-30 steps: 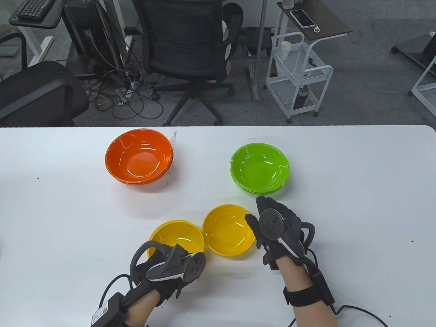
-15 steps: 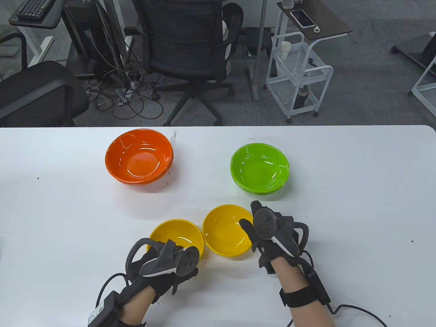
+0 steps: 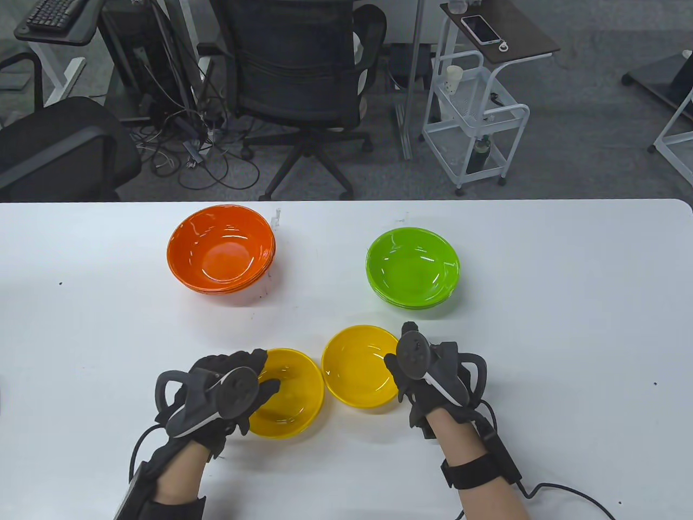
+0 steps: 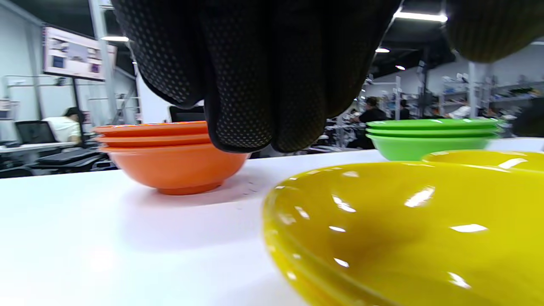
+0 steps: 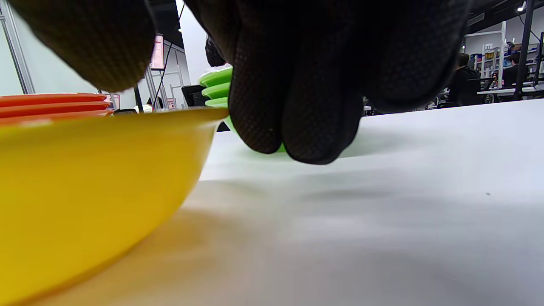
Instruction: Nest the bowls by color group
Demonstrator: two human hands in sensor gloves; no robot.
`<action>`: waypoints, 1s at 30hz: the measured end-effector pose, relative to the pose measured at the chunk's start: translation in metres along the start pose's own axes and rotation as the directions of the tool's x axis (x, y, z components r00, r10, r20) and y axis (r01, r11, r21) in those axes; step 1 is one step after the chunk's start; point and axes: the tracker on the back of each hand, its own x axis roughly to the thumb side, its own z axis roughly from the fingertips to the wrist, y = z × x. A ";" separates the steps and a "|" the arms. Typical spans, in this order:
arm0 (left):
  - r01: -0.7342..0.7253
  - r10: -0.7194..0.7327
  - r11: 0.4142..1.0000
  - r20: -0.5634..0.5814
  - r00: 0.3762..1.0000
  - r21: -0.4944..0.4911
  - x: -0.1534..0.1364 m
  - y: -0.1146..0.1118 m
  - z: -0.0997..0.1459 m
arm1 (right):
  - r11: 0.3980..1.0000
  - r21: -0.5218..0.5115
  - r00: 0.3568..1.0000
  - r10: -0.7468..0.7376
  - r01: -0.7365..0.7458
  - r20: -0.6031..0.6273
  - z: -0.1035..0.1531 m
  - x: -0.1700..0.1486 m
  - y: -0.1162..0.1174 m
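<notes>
no readable text, label or number on anything in view

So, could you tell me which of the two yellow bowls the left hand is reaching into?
The left yellow bowl, nearer the table's front edge. The left hand has a digit over its rim, while the right yellow bowl has the right hand at its right edge.

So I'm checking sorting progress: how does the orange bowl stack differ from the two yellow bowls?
The glossy orange bowl stack is nested, three rims in the left wrist view; the yellow plastic bowls lie side by side, un-nested. Orange sits far and untouched; yellow sits near, at the hands. Both look similar in shape.
</notes>
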 end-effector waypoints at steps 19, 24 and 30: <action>-0.042 0.035 0.999 -0.232 0.972 -0.023 -0.062 -0.023 -0.002 | 0.999 0.050 0.999 0.005 -0.003 -0.032 -0.006 0.000 0.012; -0.054 0.044 0.998 -0.252 0.967 -0.034 -0.067 -0.028 -0.003 | 0.996 0.053 0.997 -0.063 0.066 -0.047 -0.007 -0.005 0.011; -0.064 0.052 0.997 -0.283 0.958 -0.033 -0.073 -0.031 -0.002 | 0.980 0.037 0.978 -0.190 0.194 -0.088 -0.008 -0.018 0.001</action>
